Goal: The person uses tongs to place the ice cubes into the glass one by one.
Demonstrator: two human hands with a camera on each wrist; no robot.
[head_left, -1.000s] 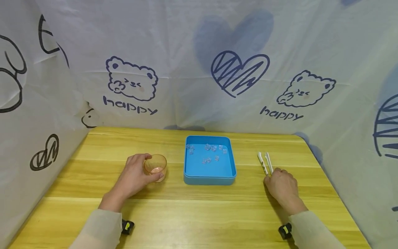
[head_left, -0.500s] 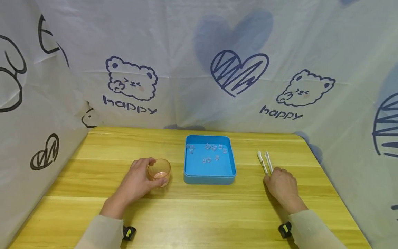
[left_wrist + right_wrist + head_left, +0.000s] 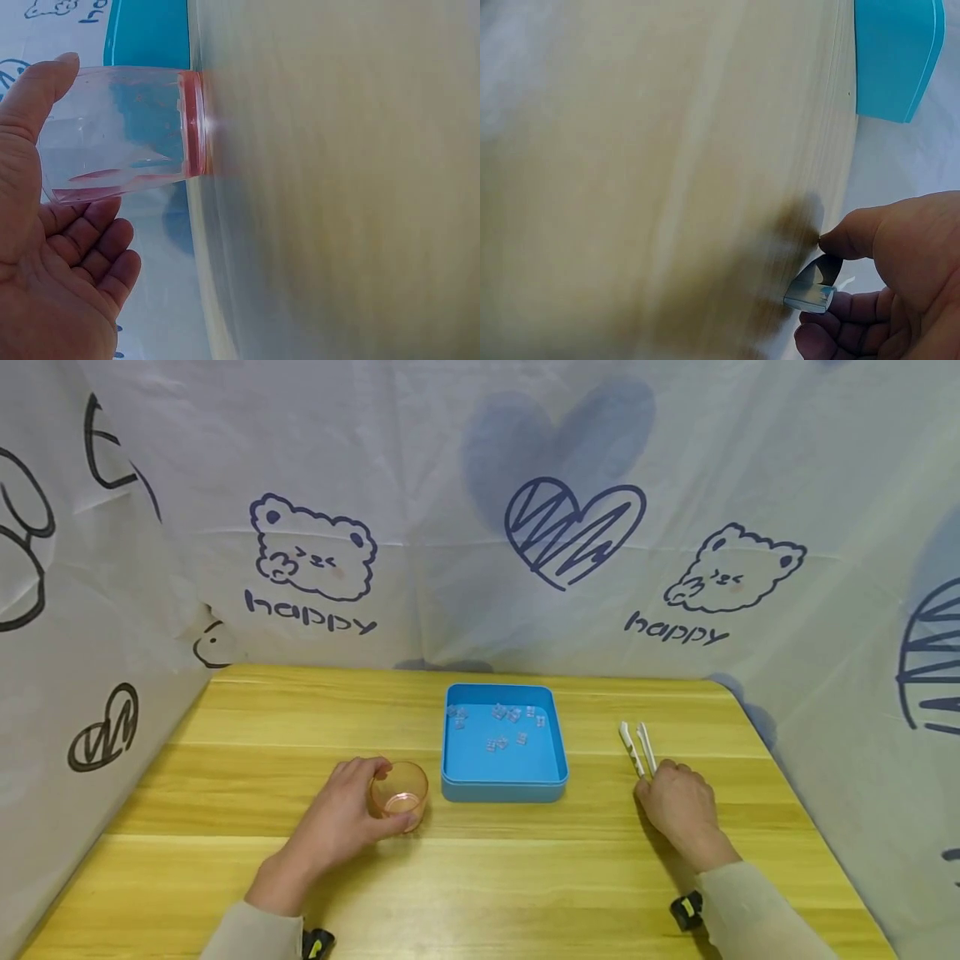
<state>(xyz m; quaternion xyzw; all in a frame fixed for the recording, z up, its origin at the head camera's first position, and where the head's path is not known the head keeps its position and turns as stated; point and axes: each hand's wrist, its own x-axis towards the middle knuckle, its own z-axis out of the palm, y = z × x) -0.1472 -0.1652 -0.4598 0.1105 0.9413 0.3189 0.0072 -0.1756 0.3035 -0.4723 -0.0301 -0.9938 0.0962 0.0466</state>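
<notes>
In the head view, a clear orange-tinted cup stands left of the blue box. My left hand grips it from the left, thumb on the near side and fingertips on the far side. The left wrist view has the cup's base at the tabletop and the thumb by its rim. At the right, my right hand pinches the near end of white tongs, whose two tips point away and stand apart. That bent end lies between thumb and fingers in the right wrist view.
A shallow blue square box sits mid-table between the hands, several small clear pieces lying in it. Behind the wooden table hangs a white printed cloth, which also runs along both sides.
My left hand has drawn the cup nearer to me and rightward, so it stands closer to the box's front left corner. The right hand and tongs have stayed in place.
</notes>
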